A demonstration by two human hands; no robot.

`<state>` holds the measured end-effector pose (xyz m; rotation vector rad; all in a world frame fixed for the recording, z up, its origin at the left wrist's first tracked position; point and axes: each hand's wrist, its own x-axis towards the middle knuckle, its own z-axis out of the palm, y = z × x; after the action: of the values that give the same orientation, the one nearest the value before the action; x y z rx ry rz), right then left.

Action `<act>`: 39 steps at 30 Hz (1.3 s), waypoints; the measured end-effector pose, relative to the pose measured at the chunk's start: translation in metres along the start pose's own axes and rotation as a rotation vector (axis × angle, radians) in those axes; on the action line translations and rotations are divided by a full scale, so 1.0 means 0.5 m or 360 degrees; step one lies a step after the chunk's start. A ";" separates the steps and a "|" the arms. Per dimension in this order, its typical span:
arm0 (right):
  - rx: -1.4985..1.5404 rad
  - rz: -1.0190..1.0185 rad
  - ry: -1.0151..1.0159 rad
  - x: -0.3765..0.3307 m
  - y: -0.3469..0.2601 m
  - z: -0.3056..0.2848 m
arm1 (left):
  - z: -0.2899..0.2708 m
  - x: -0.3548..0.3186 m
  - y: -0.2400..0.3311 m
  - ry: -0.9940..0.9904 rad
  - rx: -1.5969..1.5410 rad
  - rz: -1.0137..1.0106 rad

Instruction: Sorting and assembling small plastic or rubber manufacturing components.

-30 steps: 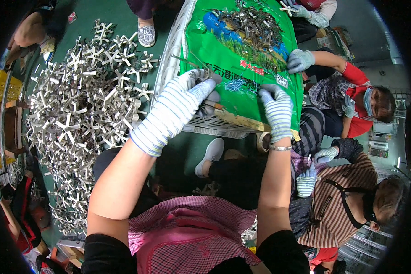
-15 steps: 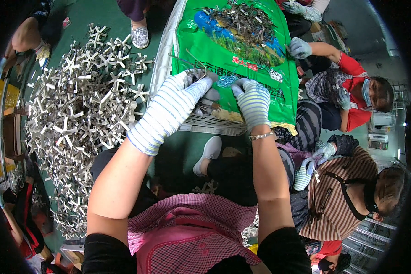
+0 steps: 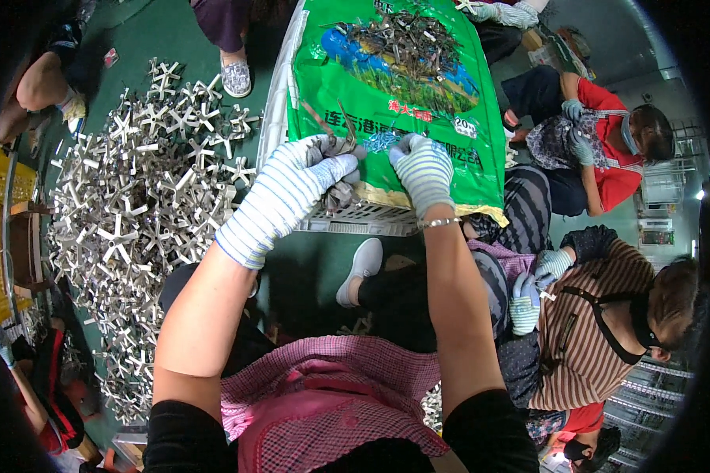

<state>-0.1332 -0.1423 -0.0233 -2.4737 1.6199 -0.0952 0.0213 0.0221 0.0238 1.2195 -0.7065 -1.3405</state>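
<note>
My left hand (image 3: 288, 189), in a striped white glove with grey fingers, is closed around several thin dark strips (image 3: 317, 118). Their ends stick up past the fingertips. Close by on the right, my right hand (image 3: 427, 173) wears a matching glove, its fingertips pinched together; anything between them is hidden. Just left of those fingertips lies a small heap of thin blue pieces (image 3: 381, 141). Both hands are over the near edge of a printed green bag (image 3: 481, 185), spread flat on a white plastic crate (image 3: 371, 219). Farther back on the bag is a pile of dark strips (image 3: 414, 47).
A large heap of pale star-shaped metal parts (image 3: 134, 197) covers the floor at left. To the right sit a co-worker in a striped top (image 3: 592, 323) and another in red (image 3: 607, 138). Yellow crates (image 3: 0, 229) stand at the far left.
My right hand has shifted slightly left, toward the blue pieces. My left hand has turned a little and still holds the strips. The co-worker in red has drawn an arm back from the bag.
</note>
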 end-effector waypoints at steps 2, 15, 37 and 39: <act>0.0045 0.0046 -0.0067 -0.018 -0.010 -0.016 | -0.007 -0.002 -0.006 0.0109 -0.0250 0.0052; 0.0904 -0.0067 0.0198 -0.026 0.028 0.001 | -0.013 0.007 -0.007 0.0242 -0.0044 0.0070; 0.2598 -0.0178 -0.0079 -0.106 -0.030 -0.055 | 0.032 0.017 -0.003 0.0140 -0.0093 0.0142; 0.2566 -0.0218 -0.0091 -0.106 -0.031 -0.055 | 0.026 0.016 0.000 0.0099 -0.0082 0.0171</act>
<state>-0.1449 -0.0910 0.0091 -1.2207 0.6743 -0.8983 0.0107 0.0113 0.0252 1.1608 -0.6798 -1.2201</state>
